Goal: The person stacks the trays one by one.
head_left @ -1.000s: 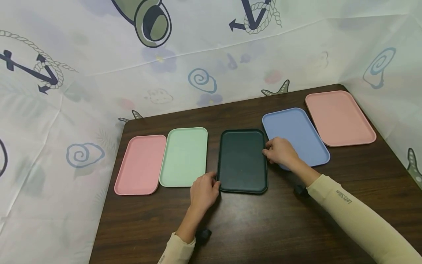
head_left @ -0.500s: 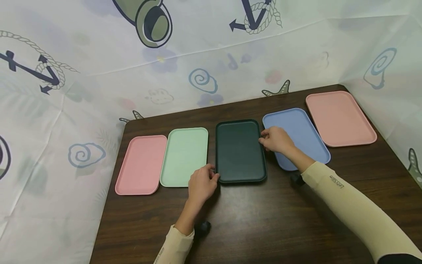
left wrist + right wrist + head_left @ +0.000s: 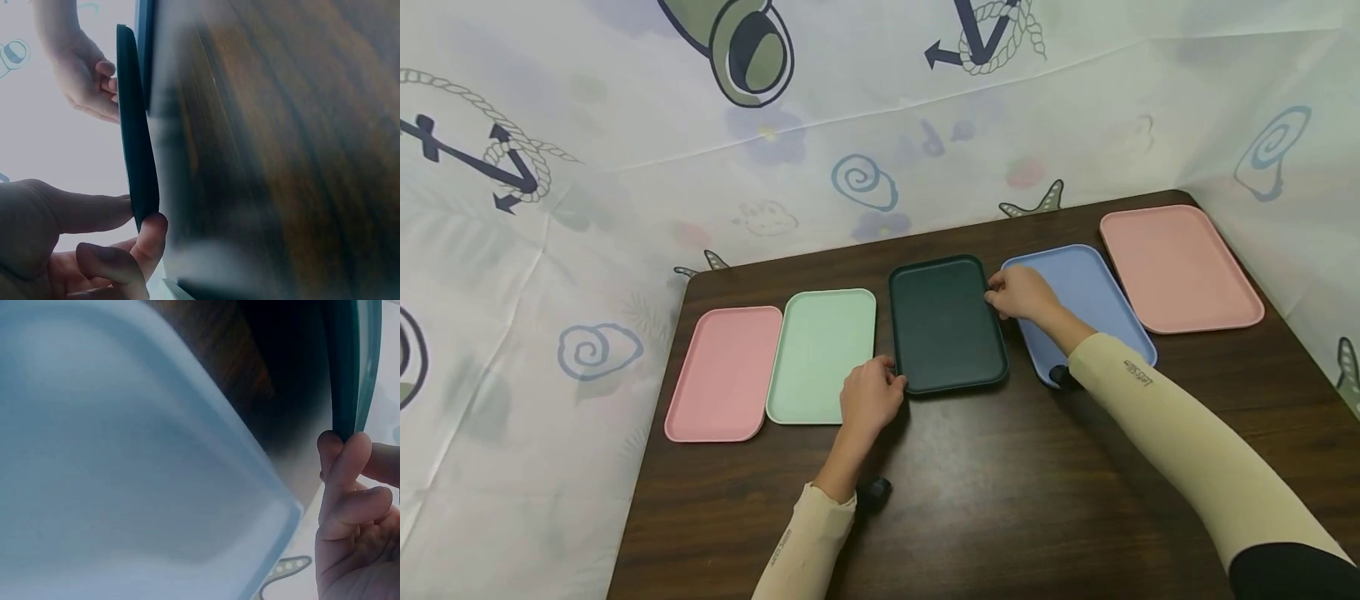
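Observation:
A dark green rectangular tray (image 3: 946,333) is held between both hands at the middle of the row. My left hand (image 3: 871,392) pinches its near left corner, thumb above and fingertips beneath, as the left wrist view shows. On the far right side, my right hand (image 3: 1021,292) pinches the rim, reaching over the blue tray (image 3: 1078,308). Seen edge-on in the left wrist view, the dark green tray (image 3: 136,131) stands off the wooden tabletop. To its left lies a mint green tray (image 3: 822,350), partly covered by my left hand.
A pink tray (image 3: 724,375) lies at the far left, against the mint one. Another pink tray (image 3: 1180,267) sits at the back right corner beside the blue one. Patterned white cloth (image 3: 700,183) hangs behind the brown wooden table (image 3: 970,500).
Both hands have moved the dark green tray away from me, toward the table's back edge, and its far edge now slants up to the right. The other trays have stayed put.

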Tool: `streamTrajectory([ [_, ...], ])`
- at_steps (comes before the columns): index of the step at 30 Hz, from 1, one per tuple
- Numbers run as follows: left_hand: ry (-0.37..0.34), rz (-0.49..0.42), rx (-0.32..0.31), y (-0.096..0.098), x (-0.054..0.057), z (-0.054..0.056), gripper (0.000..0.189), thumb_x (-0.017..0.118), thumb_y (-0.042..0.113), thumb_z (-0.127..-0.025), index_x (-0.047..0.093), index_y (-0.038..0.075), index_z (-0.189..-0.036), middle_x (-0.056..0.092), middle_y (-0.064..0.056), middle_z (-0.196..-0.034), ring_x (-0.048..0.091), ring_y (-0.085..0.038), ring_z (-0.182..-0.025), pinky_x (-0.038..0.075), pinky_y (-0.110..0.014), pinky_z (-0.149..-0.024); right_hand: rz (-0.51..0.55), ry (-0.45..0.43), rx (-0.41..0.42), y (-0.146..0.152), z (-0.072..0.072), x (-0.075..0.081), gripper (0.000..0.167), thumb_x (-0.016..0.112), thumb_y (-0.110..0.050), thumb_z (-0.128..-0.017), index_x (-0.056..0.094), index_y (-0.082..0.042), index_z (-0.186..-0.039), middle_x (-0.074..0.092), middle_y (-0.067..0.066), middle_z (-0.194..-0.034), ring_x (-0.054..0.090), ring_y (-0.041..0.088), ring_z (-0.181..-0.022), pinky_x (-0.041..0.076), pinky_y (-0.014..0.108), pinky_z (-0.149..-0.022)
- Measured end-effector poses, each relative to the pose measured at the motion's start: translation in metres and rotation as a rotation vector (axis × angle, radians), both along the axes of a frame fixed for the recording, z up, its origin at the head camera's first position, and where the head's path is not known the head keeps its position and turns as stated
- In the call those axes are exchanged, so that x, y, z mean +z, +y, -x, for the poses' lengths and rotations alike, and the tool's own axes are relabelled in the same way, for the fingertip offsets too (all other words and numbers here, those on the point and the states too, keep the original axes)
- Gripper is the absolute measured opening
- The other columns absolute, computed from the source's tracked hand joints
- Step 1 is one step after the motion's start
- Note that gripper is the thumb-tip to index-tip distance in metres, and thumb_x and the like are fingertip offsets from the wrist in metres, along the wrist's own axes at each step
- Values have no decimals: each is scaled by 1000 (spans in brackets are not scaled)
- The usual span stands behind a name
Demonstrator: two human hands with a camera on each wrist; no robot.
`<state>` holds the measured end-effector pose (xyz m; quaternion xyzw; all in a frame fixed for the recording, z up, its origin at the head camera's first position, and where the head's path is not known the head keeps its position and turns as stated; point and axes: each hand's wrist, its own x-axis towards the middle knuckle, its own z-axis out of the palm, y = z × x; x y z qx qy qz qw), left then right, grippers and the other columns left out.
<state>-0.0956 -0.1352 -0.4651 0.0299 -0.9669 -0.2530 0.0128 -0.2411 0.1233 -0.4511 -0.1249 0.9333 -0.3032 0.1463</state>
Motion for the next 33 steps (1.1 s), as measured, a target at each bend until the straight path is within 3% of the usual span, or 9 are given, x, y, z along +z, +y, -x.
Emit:
streamTrajectory([
  [7, -30, 11, 15, 1, -5, 8, 23, 73, 20, -87, 72, 7, -106, 63, 7, -69, 62, -18, -67, 51, -37, -59, 3, -42, 5, -4, 8, -3, 42, 56, -18, -98, 56, 9, -131, 72, 15, -93, 70, 25, -69, 50, 48, -86],
  [18, -16, 19, 8, 0, -11, 11, 26, 72, 17, -88, 71, 3, -110, 66, 2, -72, 65, -20, -71, 53, -40, -66, 12, -40, 6, -8, 10, -8, 42, 55, -16, -100, 53, 9, -133, 65, 24, -118, 68, 17, -62, 50, 48, -86],
  [23, -11, -2, 1, 0, -13, 10, 27, 72, 15, -88, 70, 0, -111, 67, 0, -72, 65, -21, -71, 54, -41, -67, -5, -39, 13, -9, 8, -8, 43, 55, -16, -100, 52, 9, -135, 65, 24, -118, 68, 16, -61, 50, 48, -86],
  [30, -3, 5, 0, 0, -13, 9, 28, 72, 14, -88, 70, 0, -112, 68, -2, -73, 66, -23, -72, 54, -42, -69, -28, -35, 20, -10, 8, -12, 43, 55, -17, -100, 52, 10, -134, 72, 17, -96, 67, 16, -57, 51, 47, -82],
  [33, 3, 11, -4, 0, -12, 9, 29, 72, 14, -88, 70, -1, -112, 69, -3, -75, 67, -23, -72, 54, -42, -68, -39, -43, 18, -10, 7, -12, 44, 54, -17, -100, 51, 9, -135, 71, 19, -99, 66, 15, -56, 52, 45, -79],
])
